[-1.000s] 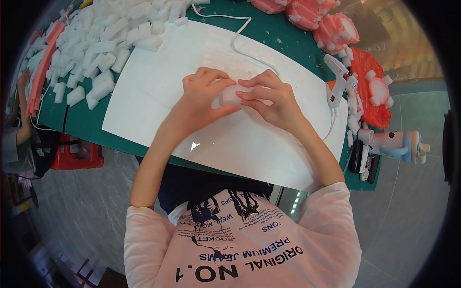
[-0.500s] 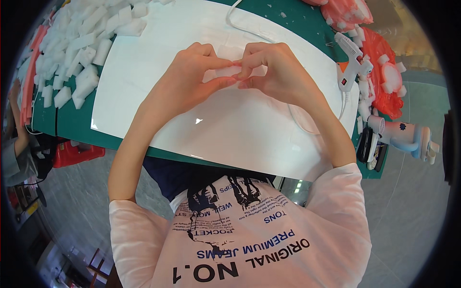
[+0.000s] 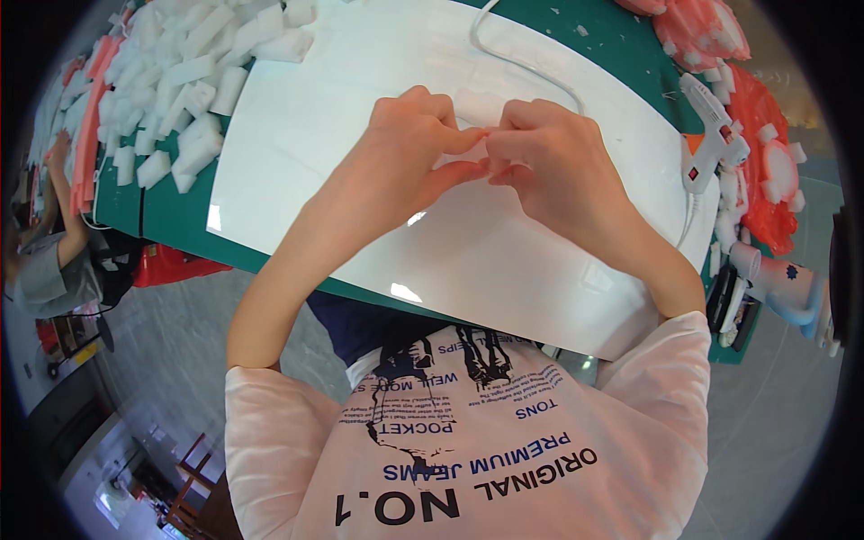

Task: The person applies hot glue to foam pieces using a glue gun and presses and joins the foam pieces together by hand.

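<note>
My left hand (image 3: 407,144) and my right hand (image 3: 560,155) meet fingertip to fingertip above a glossy white board (image 3: 378,256). Thumb and index finger of the left hand are pinched close against the curled fingers of the right. Whatever sits between the fingertips is too small or too hidden to make out. Just beyond the hands, a white foam piece (image 3: 477,106) lies on the board, partly covered by the fingers.
White foam blocks (image 3: 193,85) heap at the far left beside pink foam strips (image 3: 90,135). A white glue gun (image 3: 706,135) stands at the right, its cable near the board. Red plastic bags (image 3: 763,193) hold foam beyond it. Another person's arm (image 3: 67,193) shows far left.
The whole view has shifted, so the board and table appear farther right. My right hand has turned and its fingers have curled in more tightly. Both hands stay together over the board.
</note>
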`<action>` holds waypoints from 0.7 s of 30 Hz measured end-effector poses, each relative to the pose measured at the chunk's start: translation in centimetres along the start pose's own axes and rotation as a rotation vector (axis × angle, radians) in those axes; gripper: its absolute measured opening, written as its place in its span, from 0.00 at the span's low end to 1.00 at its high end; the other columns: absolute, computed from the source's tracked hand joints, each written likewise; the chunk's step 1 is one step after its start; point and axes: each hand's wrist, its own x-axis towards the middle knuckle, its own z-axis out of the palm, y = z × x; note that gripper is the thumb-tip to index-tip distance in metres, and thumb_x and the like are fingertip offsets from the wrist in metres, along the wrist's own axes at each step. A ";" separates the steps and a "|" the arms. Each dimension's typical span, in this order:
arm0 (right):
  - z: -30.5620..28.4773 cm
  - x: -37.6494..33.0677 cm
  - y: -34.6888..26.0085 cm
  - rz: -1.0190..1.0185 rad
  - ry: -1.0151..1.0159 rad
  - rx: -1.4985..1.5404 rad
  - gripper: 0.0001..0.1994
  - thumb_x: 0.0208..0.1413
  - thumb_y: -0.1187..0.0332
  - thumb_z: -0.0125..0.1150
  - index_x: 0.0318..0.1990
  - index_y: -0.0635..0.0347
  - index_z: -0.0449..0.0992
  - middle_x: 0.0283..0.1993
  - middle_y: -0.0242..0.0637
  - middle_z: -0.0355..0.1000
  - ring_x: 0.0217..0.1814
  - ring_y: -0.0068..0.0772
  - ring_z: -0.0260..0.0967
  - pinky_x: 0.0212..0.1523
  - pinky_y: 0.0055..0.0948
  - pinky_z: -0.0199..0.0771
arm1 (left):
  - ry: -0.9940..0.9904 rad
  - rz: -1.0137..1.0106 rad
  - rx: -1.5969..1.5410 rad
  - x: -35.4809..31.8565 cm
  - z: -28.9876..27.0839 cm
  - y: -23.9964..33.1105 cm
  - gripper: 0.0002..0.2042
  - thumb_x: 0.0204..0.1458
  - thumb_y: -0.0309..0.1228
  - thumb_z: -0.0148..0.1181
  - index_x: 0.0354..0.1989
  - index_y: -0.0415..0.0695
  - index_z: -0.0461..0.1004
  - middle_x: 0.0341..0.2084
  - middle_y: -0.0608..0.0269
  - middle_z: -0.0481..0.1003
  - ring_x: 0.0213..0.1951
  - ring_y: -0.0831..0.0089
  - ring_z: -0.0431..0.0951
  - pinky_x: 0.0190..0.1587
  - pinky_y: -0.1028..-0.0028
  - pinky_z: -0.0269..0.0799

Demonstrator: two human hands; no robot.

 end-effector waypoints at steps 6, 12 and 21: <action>0.2 -0.3 0.0 -0.023 0.031 0.014 0.08 0.33 0.84 0.55 0.25 0.64 0.73 0.23 0.39 0.64 0.28 0.39 0.64 0.28 0.34 0.64 | -0.012 -0.023 0.021 0.3 -0.2 0.7 0.08 0.37 0.28 0.66 0.28 0.43 0.79 0.18 0.63 0.69 0.26 0.69 0.67 0.28 0.71 0.64; -0.3 -0.3 0.0 -0.040 0.043 0.063 0.06 0.34 0.84 0.55 0.23 0.66 0.72 0.23 0.42 0.64 0.28 0.42 0.64 0.28 0.35 0.65 | -0.032 -0.025 0.070 0.5 -0.6 1.4 0.09 0.36 0.27 0.67 0.29 0.43 0.79 0.19 0.63 0.70 0.26 0.69 0.67 0.29 0.71 0.65; -0.3 0.6 0.9 0.124 0.006 0.250 0.05 0.29 0.83 0.59 0.13 0.65 0.70 0.19 0.43 0.70 0.27 0.42 0.67 0.27 0.33 0.68 | -0.060 0.011 0.037 1.1 -0.8 1.1 0.09 0.36 0.26 0.66 0.28 0.39 0.78 0.18 0.59 0.69 0.27 0.64 0.67 0.29 0.69 0.66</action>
